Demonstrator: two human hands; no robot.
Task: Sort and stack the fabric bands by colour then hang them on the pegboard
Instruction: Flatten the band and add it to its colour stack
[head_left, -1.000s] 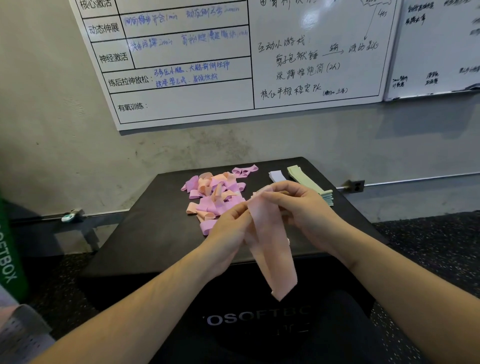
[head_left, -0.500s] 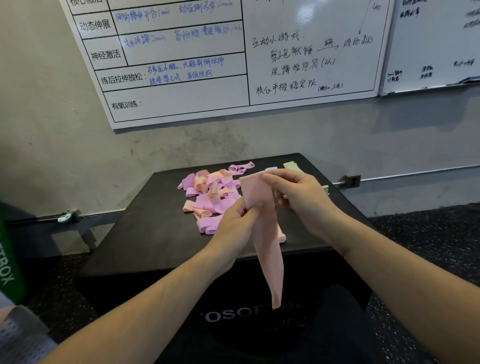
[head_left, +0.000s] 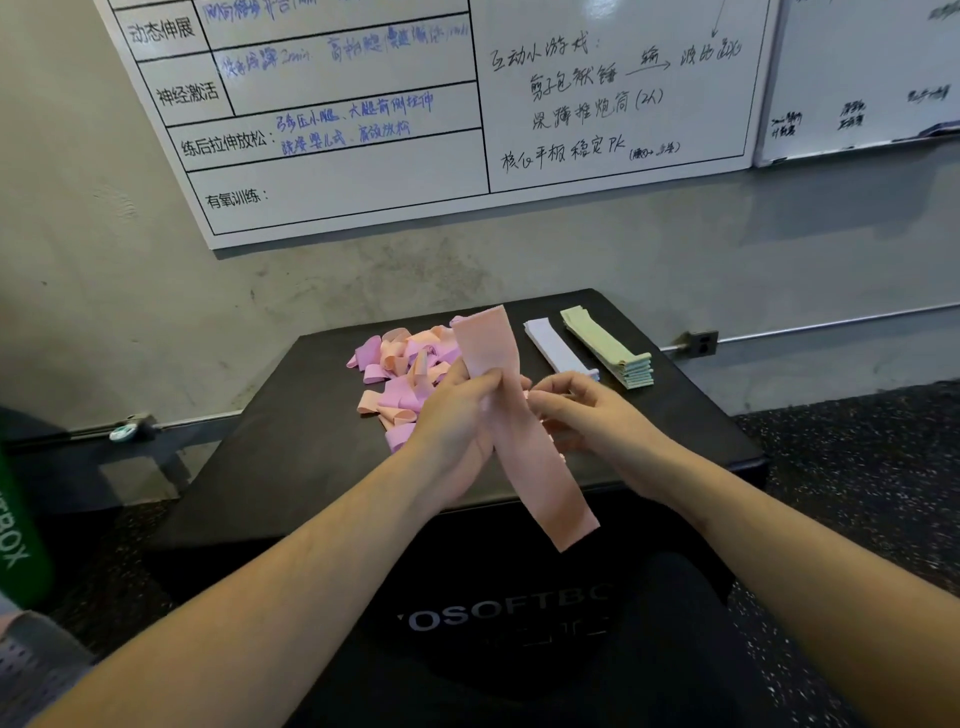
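A long pale pink fabric band (head_left: 540, 478) runs upright between my hands above the black soft box (head_left: 291, 467). My left hand (head_left: 457, 421) grips it round the middle, so its top end stands free and its lower end hangs over the box's front edge. My right hand (head_left: 592, 421) has curled fingers and pinches the band's right edge. A loose pile of pink and purple bands (head_left: 400, 379) lies behind my left hand. Neat stacks of pale lilac bands (head_left: 553, 345) and green bands (head_left: 608, 348) lie at the back right. A pink stack (head_left: 555, 451) peeks out under my hands.
A whiteboard (head_left: 363, 171) with writing hangs on the grey wall behind the box. A green box (head_left: 18, 525) stands at the left edge, with a grey perforated panel (head_left: 31, 680) below it. A wall socket (head_left: 702, 343) sits right of the box. Dark speckled floor surrounds it.
My right hand let go of the band's top end and dropped to its right edge. My left hand now holds the band mid-length, so the top stands free. The view tilted down.
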